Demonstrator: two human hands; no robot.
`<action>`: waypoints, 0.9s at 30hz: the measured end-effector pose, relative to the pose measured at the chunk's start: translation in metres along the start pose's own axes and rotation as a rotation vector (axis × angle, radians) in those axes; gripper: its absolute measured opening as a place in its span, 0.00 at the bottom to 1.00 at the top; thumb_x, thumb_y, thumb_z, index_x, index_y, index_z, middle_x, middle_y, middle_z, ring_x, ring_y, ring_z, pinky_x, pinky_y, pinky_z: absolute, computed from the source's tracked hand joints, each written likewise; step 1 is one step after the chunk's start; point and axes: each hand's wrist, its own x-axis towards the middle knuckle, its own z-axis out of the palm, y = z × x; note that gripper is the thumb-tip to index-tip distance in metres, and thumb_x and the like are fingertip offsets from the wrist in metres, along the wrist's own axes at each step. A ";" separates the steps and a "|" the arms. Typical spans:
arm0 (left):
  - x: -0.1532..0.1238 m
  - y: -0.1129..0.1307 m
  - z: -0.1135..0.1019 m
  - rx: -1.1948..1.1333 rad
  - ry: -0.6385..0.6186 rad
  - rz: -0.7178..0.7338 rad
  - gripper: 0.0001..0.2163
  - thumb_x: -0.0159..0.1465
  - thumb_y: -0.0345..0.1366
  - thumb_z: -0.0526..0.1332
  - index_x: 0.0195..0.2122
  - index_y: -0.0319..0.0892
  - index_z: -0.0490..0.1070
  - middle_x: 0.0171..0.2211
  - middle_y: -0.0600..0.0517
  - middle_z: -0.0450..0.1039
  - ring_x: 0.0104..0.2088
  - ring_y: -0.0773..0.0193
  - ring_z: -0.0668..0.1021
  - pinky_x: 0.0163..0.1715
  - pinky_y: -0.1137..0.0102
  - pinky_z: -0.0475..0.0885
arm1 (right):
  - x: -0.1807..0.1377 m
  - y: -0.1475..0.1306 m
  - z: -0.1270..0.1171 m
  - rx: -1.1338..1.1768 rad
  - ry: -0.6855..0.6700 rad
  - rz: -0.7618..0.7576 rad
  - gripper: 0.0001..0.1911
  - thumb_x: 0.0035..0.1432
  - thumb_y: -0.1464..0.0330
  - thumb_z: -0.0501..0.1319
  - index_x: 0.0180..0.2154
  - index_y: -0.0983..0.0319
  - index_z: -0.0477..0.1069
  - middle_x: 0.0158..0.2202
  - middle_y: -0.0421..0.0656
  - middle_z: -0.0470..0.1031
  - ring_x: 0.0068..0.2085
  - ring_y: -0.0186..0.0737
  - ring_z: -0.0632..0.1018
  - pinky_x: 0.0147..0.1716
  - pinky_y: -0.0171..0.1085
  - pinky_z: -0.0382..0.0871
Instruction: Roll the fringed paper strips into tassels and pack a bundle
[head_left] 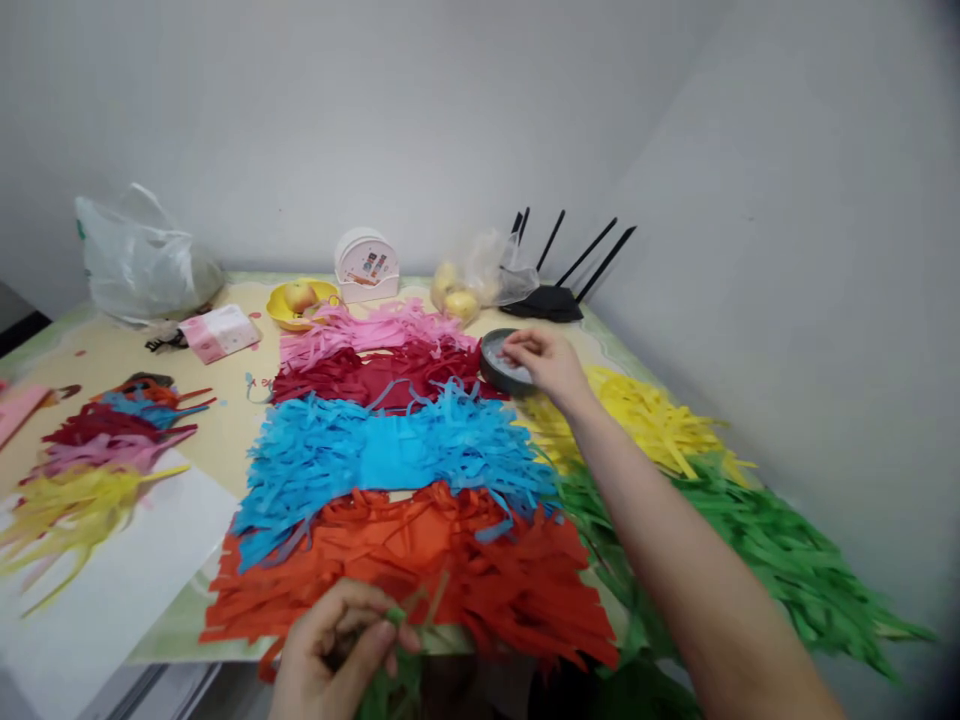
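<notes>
My left hand [341, 645] is low at the table's near edge, its fingers pinched round a small bunch of green paper strips [397, 675]. My right hand [544, 362] reaches far across the table and its fingertips rest in a round grey tin [501, 365]; whether they hold anything is hidden. Between the hands lie fringed paper sheets in rows: orange [420, 580], blue [390, 455], dark red [375, 375] and pink [367, 330]. Yellow fringe [645, 410] and green fringe [772, 560] lie to the right of my forearm.
A smaller pile of mixed coloured fringes [97, 460] lies at the left on white paper [112, 590]. At the back stand a plastic bag [139, 260], a yellow bowl with fruit [300, 300], a white holder [366, 262], bagged fruit [461, 295] and a black router [555, 295].
</notes>
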 end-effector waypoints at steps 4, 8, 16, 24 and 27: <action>0.007 0.010 0.000 0.081 0.034 0.271 0.08 0.59 0.41 0.68 0.31 0.42 0.77 0.30 0.48 0.80 0.32 0.61 0.80 0.34 0.71 0.75 | -0.111 -0.039 0.030 0.505 -0.203 -0.086 0.11 0.57 0.60 0.64 0.34 0.62 0.72 0.31 0.42 0.78 0.28 0.34 0.76 0.30 0.34 0.73; 0.004 0.018 0.002 0.103 0.073 0.542 0.04 0.61 0.34 0.65 0.31 0.41 0.76 0.32 0.49 0.78 0.35 0.62 0.79 0.38 0.71 0.74 | -0.205 -0.067 0.060 1.094 -0.409 0.053 0.13 0.46 0.62 0.74 0.30 0.61 0.76 0.27 0.38 0.74 0.25 0.30 0.73 0.27 0.30 0.69; -0.027 0.012 -0.006 0.126 0.048 0.566 0.03 0.62 0.31 0.64 0.32 0.40 0.75 0.29 0.52 0.76 0.31 0.66 0.77 0.33 0.74 0.72 | -0.269 -0.097 0.075 1.254 -0.398 0.155 0.10 0.44 0.64 0.76 0.29 0.59 0.79 0.26 0.38 0.76 0.26 0.32 0.76 0.27 0.31 0.73; -0.045 0.013 -0.015 0.359 0.086 0.783 0.03 0.63 0.28 0.63 0.33 0.41 0.75 0.31 0.53 0.77 0.33 0.67 0.78 0.36 0.75 0.71 | -0.293 -0.106 0.075 1.134 -0.265 0.029 0.06 0.49 0.67 0.73 0.30 0.59 0.79 0.28 0.38 0.77 0.27 0.31 0.76 0.30 0.30 0.73; -0.047 0.010 -0.017 0.402 0.104 0.827 0.03 0.63 0.28 0.63 0.33 0.41 0.76 0.31 0.52 0.77 0.33 0.67 0.78 0.36 0.75 0.71 | -0.294 -0.106 0.069 1.021 -0.281 -0.019 0.05 0.50 0.68 0.72 0.31 0.60 0.78 0.29 0.38 0.77 0.28 0.31 0.77 0.30 0.30 0.74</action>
